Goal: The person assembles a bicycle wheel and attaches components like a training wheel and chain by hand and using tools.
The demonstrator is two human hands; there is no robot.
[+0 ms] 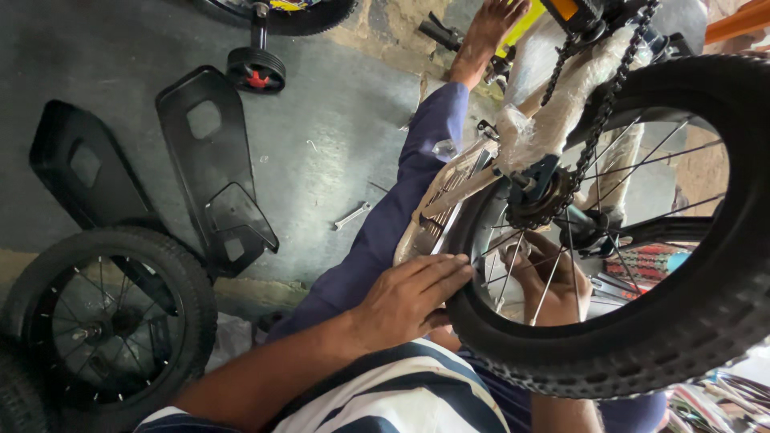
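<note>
A small bicycle's rear wheel, with a knobbly black tyre (642,353), stands over my lap. Its sprocket (541,200) carries a black chain (609,96). The frame tube (553,120) above is wrapped in clear plastic. My left hand (413,297) lies on the tyre's left side, fingers across it and thumb beneath, next to a pale slotted chain guard (445,200). Behind the spokes my right hand (553,281) curls up toward the axle. The spokes hide what it holds.
My leg in purple trousers (385,232) stretches out on the grey floor, bare foot (493,28) at the top. A small spanner (350,215) lies beside it. Two black plastic panels (210,160), a loose spoked wheel (112,321) and a small training wheel (255,70) sit to the left.
</note>
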